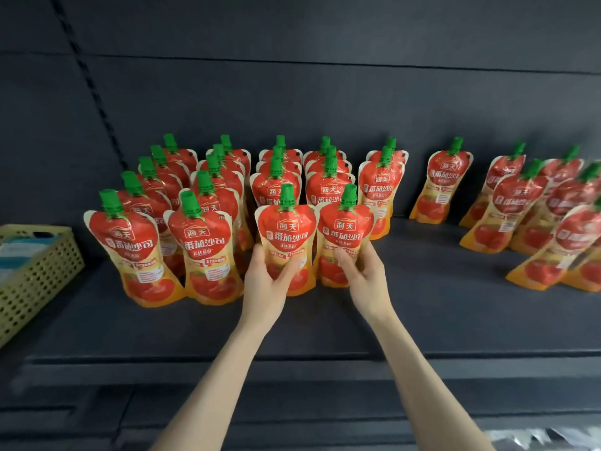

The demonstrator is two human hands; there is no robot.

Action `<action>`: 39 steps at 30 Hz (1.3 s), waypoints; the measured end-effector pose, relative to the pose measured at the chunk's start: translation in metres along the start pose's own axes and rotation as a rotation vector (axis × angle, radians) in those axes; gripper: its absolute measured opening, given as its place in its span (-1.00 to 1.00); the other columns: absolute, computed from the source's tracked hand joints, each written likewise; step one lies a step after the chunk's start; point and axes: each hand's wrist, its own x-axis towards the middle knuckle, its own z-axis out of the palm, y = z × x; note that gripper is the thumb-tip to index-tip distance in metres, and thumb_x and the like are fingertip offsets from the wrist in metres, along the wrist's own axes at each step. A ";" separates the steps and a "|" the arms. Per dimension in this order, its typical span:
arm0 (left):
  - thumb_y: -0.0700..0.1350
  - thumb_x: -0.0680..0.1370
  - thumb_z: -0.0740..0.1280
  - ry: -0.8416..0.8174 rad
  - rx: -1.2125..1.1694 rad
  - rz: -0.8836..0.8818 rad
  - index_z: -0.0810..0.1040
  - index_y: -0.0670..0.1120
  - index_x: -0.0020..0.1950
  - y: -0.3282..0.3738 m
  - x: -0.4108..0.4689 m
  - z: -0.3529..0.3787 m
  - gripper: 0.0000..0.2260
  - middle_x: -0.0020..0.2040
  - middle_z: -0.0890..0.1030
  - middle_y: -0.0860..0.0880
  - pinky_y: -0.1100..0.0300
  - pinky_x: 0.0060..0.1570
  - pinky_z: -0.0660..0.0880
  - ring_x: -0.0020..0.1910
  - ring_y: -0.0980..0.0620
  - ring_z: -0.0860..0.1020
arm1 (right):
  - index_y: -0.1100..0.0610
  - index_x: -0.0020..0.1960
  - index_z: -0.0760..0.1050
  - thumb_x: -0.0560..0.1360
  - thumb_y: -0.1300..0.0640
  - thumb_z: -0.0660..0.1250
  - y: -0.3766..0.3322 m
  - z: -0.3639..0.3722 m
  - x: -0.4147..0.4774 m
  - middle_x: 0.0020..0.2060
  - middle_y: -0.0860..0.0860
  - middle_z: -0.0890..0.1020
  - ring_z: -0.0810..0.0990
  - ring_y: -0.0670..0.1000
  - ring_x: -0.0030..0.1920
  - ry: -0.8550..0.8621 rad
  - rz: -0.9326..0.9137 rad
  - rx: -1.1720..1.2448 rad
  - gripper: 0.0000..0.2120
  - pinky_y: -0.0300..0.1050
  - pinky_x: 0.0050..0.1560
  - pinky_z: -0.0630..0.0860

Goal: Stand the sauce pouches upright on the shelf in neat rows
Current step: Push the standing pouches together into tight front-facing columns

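On the dark shelf (pixel 325 320), left hand (pixel 263 283) curled around 1 upright sauce pouch (pixel 286 229), right hand (pixel 366 275) curled around the neighbour pouch (pixel 345 229), rows of pouches (pixel 211 177) behind, loose group (pixel 533 203) at right, yellow basket (pixel 42 281) at left holding blurred blue items.

Light here is soft and even, coming from the front and above, yet the dark shelf (pixel 439 288) and back wall (pixel 325 92) swallow it and stay dim. The sauce pouches (pixel 208 242) show pale glints along their foil edges and throw faint shadows. Those at the right edge smear and lean outward; the basket (pixel 35 281) at left bows.
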 end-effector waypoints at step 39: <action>-0.12 0.52 0.34 0.311 0.356 -0.031 0.20 -0.19 0.44 -0.012 0.004 0.015 -0.45 0.37 0.33 -0.22 0.03 0.31 0.31 0.40 -0.15 0.29 | 0.07 0.26 0.32 0.52 0.16 0.32 0.013 0.006 0.006 0.10 -0.15 0.52 0.51 -0.25 0.01 0.022 -0.025 -0.273 -0.66 -0.53 -0.08 0.44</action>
